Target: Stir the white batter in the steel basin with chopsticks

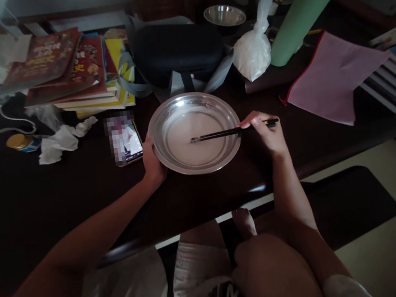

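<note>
Metal bowl, left hand apparently curled

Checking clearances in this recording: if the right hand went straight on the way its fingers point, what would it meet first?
Probably the right-hand rim of the metal bowl, just ahead of the right hand; with one view, I cannot tell whether it would pass above it.

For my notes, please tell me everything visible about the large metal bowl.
The large bowl is round, shiny, silvery metal with a wide rim. It sits upright on the dark table, holding a pale, liquid-looking mixture. The left hand holds its left edge; chopsticks in the right hand reach over its right rim to the mixture.
</note>
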A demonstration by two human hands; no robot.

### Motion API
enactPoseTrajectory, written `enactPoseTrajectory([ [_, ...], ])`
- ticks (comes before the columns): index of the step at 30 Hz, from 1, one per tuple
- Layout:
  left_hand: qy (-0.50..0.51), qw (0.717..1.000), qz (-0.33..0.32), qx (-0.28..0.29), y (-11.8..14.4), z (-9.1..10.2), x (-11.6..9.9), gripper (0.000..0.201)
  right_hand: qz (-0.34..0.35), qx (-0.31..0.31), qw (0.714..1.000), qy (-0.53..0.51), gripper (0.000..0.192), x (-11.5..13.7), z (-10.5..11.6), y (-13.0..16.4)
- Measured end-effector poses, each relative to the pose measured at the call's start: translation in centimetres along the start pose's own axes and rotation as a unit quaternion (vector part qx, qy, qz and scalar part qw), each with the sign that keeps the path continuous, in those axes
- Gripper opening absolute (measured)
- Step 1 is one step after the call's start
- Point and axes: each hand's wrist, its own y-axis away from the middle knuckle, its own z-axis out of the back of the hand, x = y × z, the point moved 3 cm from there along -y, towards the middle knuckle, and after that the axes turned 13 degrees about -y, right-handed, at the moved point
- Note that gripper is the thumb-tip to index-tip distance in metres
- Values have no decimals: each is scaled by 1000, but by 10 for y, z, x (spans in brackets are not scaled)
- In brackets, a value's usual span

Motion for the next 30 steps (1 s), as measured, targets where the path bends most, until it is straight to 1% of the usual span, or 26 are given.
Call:
enactPoseTrajectory([
  [2,-7,1000,-7,3,0,-1,-1,15,8,-19,1000,11,38,0,1,0],
  [4,-12,1000,-11,2,1,-1,-2,16,21,-65,998,7,41,0,5,0],
  [6,-8,1000,-10,-4,1,-2,-2,16,22,-83,996,-7,46,0,7,1],
  [8,0,1000,-3,-10,1,-3,-2,17,8,-53,998,-12,45,-1,5,1],
  [10,4,1000,1,-14,2,-3,-2,19,-3,-8,1000,-5,40,-1,1,1],
  [11,6,1000,1,-14,2,-3,-2,20,-1,2,1000,0,37,0,0,0],
  [12,7,1000,1,-14,2,-4,-3,20,5,1,1000,3,36,0,0,0],
  [14,9,1000,1,-13,2,-4,-3,19,23,-34,999,0,35,2,2,0],
  [16,9,1000,3,-10,3,-4,-4,16,33,-68,997,-12,39,2,5,0],
  [17,10,1000,3,-10,3,-4,-4,15,31,-73,997,-18,42,2,5,1],
  [19,16,1000,-1,-9,3,-5,-4,15,16,-51,998,-18,43,1,3,1],
  [21,24,1000,-5,-11,3,-5,-4,18,1,-17,1000,-3,41,1,0,0],
  [22,26,1000,-7,-12,3,-5,-4,18,-1,-9,1000,4,39,0,0,0],
  [23,26,1000,-9,-14,3,-4,-3,16,1,-13,1000,10,38,0,0,-1],
  [26,8,1000,-9,-11,2,-2,-1,10,13,-66,998,2,43,0,4,-1],
  [27,1,1000,-8,-9,2,-1,0,11,13,-76,997,-4,45,0,5,0],
  [28,-4,1000,-7,-8,1,0,0,13,12,-74,997,-8,46,0,5,0],
  [30,-10,1000,-9,-5,0,1,2,18,5,-41,999,-5,44,0,2,0],
])
